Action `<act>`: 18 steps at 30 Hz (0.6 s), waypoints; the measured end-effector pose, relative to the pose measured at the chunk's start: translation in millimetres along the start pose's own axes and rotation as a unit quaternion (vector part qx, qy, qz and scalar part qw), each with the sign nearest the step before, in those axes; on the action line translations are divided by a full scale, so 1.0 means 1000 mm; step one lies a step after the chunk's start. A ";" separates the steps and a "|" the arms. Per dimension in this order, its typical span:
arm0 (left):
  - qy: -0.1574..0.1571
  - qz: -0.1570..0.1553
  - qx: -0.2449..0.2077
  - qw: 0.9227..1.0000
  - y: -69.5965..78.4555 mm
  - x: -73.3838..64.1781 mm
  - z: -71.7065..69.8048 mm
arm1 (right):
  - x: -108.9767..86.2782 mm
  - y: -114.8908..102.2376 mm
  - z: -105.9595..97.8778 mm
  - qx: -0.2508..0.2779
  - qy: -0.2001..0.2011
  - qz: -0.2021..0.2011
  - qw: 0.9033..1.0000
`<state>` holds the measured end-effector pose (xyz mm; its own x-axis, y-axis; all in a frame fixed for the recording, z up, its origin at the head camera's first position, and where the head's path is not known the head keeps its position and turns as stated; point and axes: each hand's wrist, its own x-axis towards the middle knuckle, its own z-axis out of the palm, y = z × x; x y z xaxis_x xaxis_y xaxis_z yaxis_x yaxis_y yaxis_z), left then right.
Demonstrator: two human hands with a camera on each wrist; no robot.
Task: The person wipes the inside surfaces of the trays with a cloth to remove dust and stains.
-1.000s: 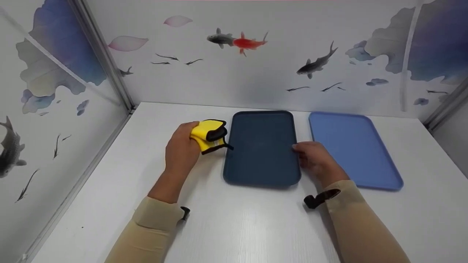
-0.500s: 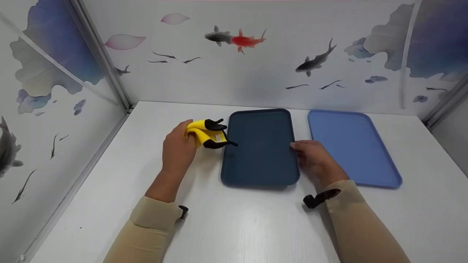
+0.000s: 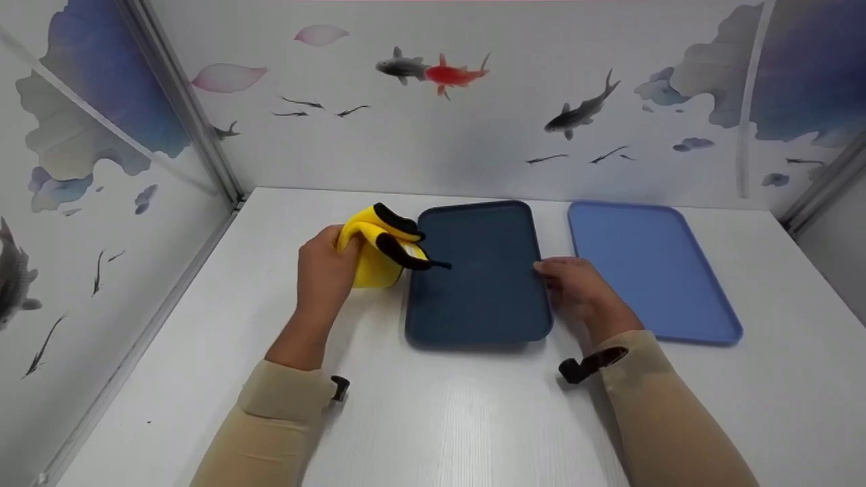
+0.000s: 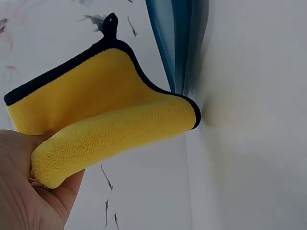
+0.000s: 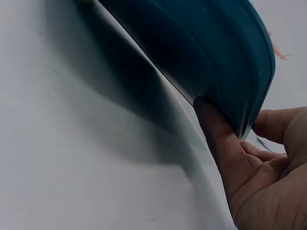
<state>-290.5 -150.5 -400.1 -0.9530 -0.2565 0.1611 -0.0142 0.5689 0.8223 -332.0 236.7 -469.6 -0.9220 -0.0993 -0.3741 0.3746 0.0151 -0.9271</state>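
Observation:
A folded yellow cloth [image 3: 374, 260] with black edging and a small black loop is gripped by my left hand [image 3: 323, 267]. In the left wrist view the cloth [image 4: 115, 124] bends over between thumb and fingers. Its loop end reaches over the left rim of a dark blue tray [image 3: 477, 284]. My right hand [image 3: 578, 287] pinches that tray at its right edge, thumb on top. From the right wrist view, the tray [image 5: 225, 57] is raised off the table on that side, with the index finger under it and a shadow below.
A lighter blue tray [image 3: 653, 270] lies flat to the right, partly behind my right forearm. The white table [image 3: 433, 412] meets a wall [image 3: 473, 149] printed with fish at the back and a similar panel [image 3: 88, 270] at the left.
My left hand has shifted slightly left while the cloth opened out and its loop end moved further over the dark tray. The dark tray has moved slightly left with my right hand.

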 end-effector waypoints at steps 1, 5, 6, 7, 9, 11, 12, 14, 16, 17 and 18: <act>0.001 -0.002 -0.010 1.000 0.001 0.000 0.000 | 0.000 0.000 0.000 0.002 -0.002 -0.002 1.000; 0.007 -0.016 -0.037 0.999 0.006 0.002 0.004 | -0.003 -0.001 0.002 0.007 -0.014 -0.011 1.000; 0.009 -0.019 -0.041 0.999 0.008 0.003 0.005 | -0.004 -0.002 0.003 0.009 -0.014 -0.012 1.000; 0.011 -0.022 -0.042 0.999 0.010 0.003 0.006 | -0.004 -0.002 0.003 0.010 -0.016 -0.014 1.000; 0.018 -0.025 -0.040 0.999 0.015 0.004 0.009 | -0.005 -0.003 0.004 0.013 -0.018 -0.017 1.000; 0.024 -0.025 -0.032 0.999 0.020 0.005 0.013 | -0.005 -0.003 0.005 0.015 -0.020 -0.020 0.999; 0.025 -0.023 -0.026 0.999 0.023 0.005 0.014 | -0.005 -0.003 0.005 0.017 -0.019 -0.019 0.999; 0.021 -0.011 -0.011 1.000 0.027 0.005 0.019 | -0.005 -0.004 0.005 0.018 -0.019 -0.018 1.000; 0.011 0.005 0.011 1.000 0.030 0.004 0.023 | -0.005 -0.003 0.005 0.019 -0.016 -0.015 1.000; 0.005 0.018 0.021 1.000 0.032 0.004 0.026 | -0.005 -0.003 0.005 0.017 -0.014 -0.013 1.000; -0.002 0.030 0.033 0.999 0.033 0.003 0.029 | -0.005 -0.003 0.005 0.017 -0.012 -0.012 1.000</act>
<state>-302.5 -109.8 -388.6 -0.9537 -0.2178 0.2073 0.0233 0.6338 0.7731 -328.1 232.1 -464.9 -0.9285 -0.1240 -0.3499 0.3551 -0.0217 -0.9346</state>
